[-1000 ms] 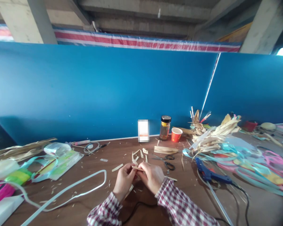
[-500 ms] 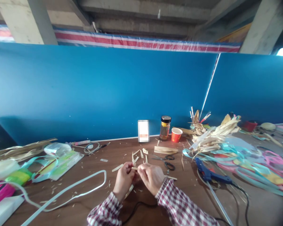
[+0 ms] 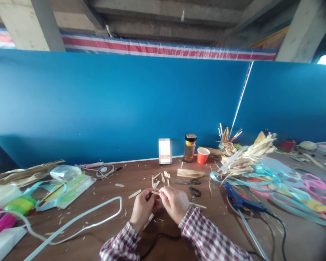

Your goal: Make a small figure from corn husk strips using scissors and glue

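Blue partition stands at 12 o'clock beyond a brown tabletop; left hand and right hand sit close together at 6 o'clock; scissors lie at 2 o'clock from them; a thin husk strip is pinched between their fingertips.
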`<state>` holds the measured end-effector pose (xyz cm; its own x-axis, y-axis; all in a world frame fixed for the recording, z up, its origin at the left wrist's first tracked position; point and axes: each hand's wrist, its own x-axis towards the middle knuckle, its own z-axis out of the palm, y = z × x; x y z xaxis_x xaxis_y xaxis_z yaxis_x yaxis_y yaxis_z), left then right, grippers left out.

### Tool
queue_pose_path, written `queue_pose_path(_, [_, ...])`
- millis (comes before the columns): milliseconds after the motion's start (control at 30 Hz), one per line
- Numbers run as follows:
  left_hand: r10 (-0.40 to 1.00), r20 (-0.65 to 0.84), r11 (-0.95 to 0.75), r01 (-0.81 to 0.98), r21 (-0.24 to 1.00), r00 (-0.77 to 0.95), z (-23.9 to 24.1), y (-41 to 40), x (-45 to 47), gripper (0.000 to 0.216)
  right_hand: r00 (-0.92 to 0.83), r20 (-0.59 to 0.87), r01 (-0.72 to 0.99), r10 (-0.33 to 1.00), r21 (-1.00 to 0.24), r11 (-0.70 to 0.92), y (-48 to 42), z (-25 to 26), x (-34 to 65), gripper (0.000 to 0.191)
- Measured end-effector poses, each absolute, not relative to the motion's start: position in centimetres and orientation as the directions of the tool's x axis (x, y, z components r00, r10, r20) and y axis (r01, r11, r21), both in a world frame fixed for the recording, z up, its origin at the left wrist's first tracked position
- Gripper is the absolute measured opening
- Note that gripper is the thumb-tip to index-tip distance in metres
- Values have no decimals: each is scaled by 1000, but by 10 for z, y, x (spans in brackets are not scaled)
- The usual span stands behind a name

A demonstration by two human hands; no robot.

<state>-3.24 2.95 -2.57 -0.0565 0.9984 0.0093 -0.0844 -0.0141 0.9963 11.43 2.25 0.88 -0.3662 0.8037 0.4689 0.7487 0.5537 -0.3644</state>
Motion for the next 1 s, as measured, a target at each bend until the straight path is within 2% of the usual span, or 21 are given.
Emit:
queue_pose_path(267, [999,-38,35,-164,986,-14,-21,28,-30,33,-371,451,765,812,-348,542,23,8,114,17])
queue_pose_path(500, [1000,8,-5,-151,989,17,-22,27,-31,28,-373,459,760,807,-348,549,23,8,115,15])
queue_pose_path(1000, [1000,-13,12,-100,995,-12,-21,28,-31,28,-352,460,787,815,-326,524,24,7,114,14])
